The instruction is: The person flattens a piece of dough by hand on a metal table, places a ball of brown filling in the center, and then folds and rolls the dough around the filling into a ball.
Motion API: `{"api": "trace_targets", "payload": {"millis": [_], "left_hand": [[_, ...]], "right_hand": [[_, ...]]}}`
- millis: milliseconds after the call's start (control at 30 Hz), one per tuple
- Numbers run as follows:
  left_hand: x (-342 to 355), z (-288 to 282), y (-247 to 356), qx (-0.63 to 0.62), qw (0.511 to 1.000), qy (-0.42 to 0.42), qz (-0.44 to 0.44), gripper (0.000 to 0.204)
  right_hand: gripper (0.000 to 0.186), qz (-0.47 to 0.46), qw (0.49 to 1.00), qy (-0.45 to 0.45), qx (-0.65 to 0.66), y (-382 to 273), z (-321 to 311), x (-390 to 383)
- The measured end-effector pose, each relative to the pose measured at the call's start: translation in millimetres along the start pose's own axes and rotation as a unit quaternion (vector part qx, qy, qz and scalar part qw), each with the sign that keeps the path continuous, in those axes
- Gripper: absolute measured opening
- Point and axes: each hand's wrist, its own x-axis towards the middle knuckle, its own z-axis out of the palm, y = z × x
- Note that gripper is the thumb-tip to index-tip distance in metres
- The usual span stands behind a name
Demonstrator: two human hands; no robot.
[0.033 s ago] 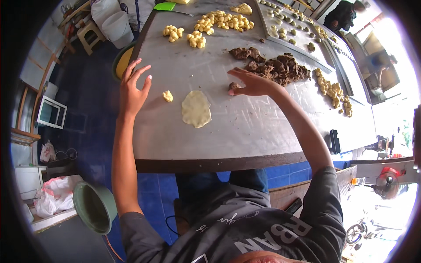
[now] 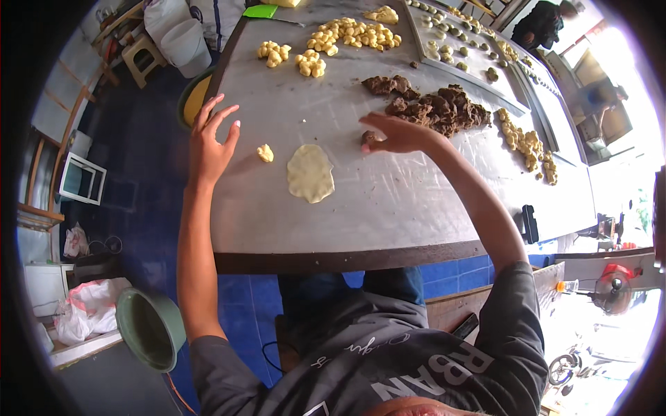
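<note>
A flattened oval of pale dough [image 2: 310, 173] lies on the metal-topped table [image 2: 277, 222] in front of me. To its left sits a small yellow dough piece [image 2: 265, 153]. My left hand [image 2: 211, 142] hovers near the table's left edge, fingers spread, holding nothing. My right hand [image 2: 399, 133] reaches in from the right, thumb and fingers apart around a small brown lump [image 2: 369, 137]. The thumb partly covers that lump; whether it is touched, I cannot tell. Just beyond this hand is a crumbly heap of brown filling [image 2: 447, 111].
Yellow dough pieces [image 2: 354, 33] cluster at the far side, with a green scraper [image 2: 261, 10] at the far left. A tray [image 2: 479, 80] of small round pieces stands far right. More dough lumps [image 2: 527, 142] and a black object [image 2: 529, 223] lie along the right.
My right hand's fingers have come slightly nearer to me, closer to the thumb and the brown lump. Everything else looks the same.
</note>
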Motion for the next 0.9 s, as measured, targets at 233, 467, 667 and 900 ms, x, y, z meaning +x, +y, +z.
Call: {"api": "trace_targets", "payload": {"millis": [233,467,667,900], "left_hand": [[-5.1,-7.3,-5.0,0.001,1.000,-0.015,0.002,0.027],[-1.9,-3.5,-0.5,-0.002,1.000,-0.014,0.008,0.028],[-1.3,-6.6,1.0,-0.002,1.000,-0.012,0.001,0.027],[-3.3,-6.4,-2.9,0.001,1.000,-0.022,0.001,0.027]], "right_hand": [[0.061,0.096,0.991,-0.072,-0.051,-37.2,1.2,1.4],[0.043,-0.068,0.996,-0.052,-0.009,-7.6,15.9,-3.3],[0.033,0.067,0.988,0.098,0.100,-22.6,-29.6,-11.3],[0.045,0.055,0.992,0.115,-0.010,-12.9,1.1,-24.0]]}}
